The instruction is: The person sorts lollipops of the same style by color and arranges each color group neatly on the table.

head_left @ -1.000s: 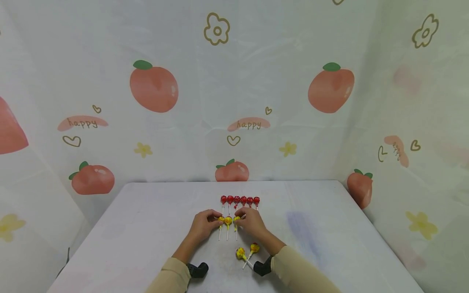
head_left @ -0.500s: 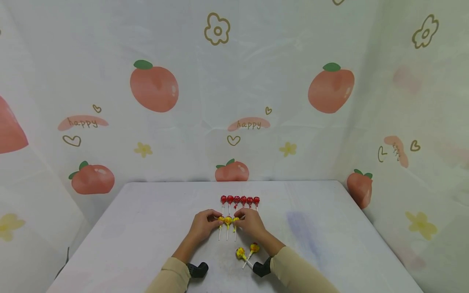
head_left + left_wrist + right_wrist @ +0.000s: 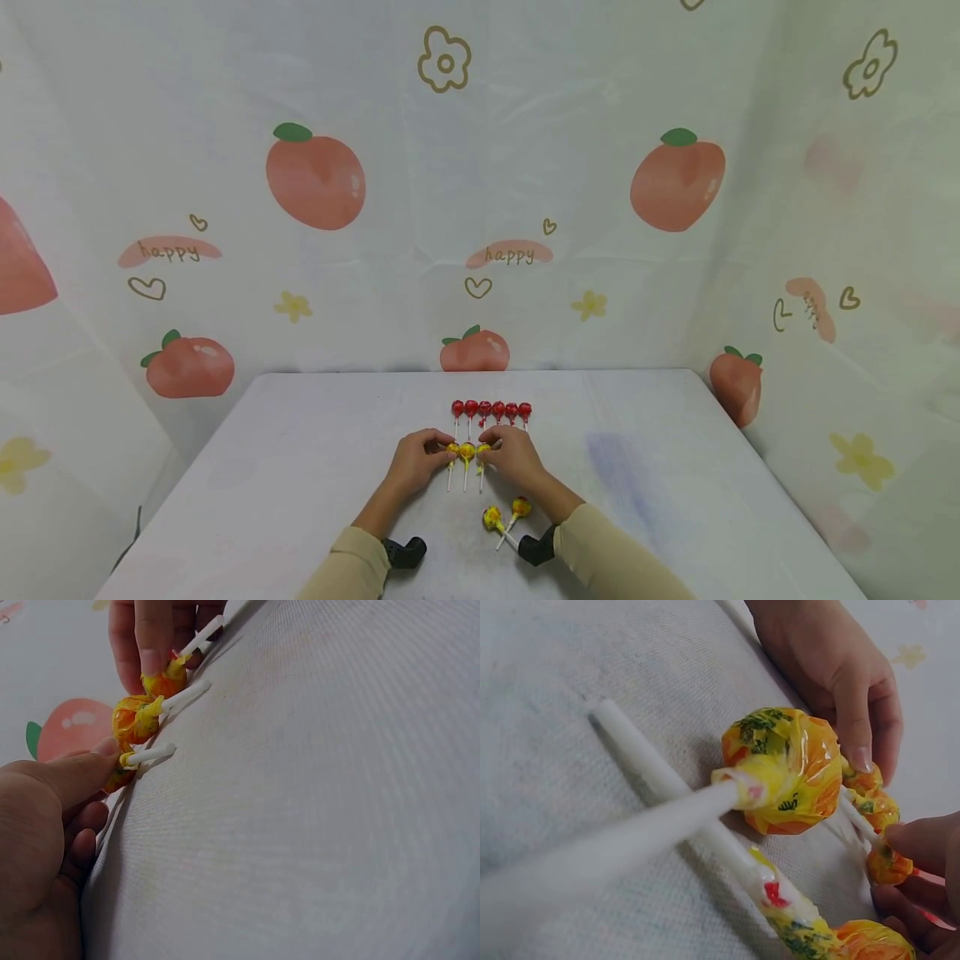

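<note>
**Three yellow lollipops between my two hands, two more loose behind my right wrist**

My left hand (image 3: 415, 461) sits at the left end of the short row of yellow lollipops (image 3: 467, 452), thumb and fingertips curled in and pinching the head of the leftmost one; the left wrist view shows my thumb pressed right against that wrapper. My right hand (image 3: 516, 457) mirrors it at the other end, fingertips closed on the rightmost yellow head. The middle one lies untouched between the two hands.

All three lie flat on the white table (image 3: 300, 467), heads away from me and sticks pointing back toward my body, so their long axes run near to far, roughly parallel and just beside one another. Just beyond them, farther from me, is the row of red lollipops (image 3: 491, 409), laid the same way, its sticks reaching down almost to the yellow heads.

The relation that matters: the two loose yellow lollipops (image 3: 504, 515) lie nearer to me than the row, close beside my right forearm, well apart from my left hand. Their sticks slant and seem to cross, so they are not aligned with the row. My right hand is plainly the nearer one, and I judge it would have to draw back toward me to reach them.
</note>
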The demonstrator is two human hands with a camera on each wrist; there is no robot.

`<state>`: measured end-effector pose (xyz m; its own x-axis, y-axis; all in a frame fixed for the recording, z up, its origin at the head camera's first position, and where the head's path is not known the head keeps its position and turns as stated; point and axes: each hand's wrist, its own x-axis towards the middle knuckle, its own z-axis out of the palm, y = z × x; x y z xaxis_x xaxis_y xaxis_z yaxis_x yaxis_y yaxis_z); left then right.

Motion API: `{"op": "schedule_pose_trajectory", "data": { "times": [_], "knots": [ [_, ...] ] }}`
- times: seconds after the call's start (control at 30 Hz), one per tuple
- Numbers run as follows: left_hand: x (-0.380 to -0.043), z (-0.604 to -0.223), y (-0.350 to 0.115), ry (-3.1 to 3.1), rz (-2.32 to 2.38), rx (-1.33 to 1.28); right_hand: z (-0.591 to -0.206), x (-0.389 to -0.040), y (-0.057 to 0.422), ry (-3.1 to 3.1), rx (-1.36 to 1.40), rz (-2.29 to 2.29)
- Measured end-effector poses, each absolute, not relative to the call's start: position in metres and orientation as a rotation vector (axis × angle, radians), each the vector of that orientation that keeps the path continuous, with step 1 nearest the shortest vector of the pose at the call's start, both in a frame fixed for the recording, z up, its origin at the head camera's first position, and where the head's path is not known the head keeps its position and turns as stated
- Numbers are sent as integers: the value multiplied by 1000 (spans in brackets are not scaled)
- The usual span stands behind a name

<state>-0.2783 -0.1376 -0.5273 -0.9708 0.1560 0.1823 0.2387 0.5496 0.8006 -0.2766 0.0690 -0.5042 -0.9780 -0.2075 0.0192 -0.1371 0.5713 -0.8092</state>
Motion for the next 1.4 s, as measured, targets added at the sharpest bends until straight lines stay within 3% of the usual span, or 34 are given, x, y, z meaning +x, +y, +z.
{"op": "schedule_pose_trajectory", "data": {
  "times": [1.4],
  "knots": [
    [-276, -526, -137, -2686, -1403, -347, -507, -278, 72, 2746, -315, -1363]
  ]
}}
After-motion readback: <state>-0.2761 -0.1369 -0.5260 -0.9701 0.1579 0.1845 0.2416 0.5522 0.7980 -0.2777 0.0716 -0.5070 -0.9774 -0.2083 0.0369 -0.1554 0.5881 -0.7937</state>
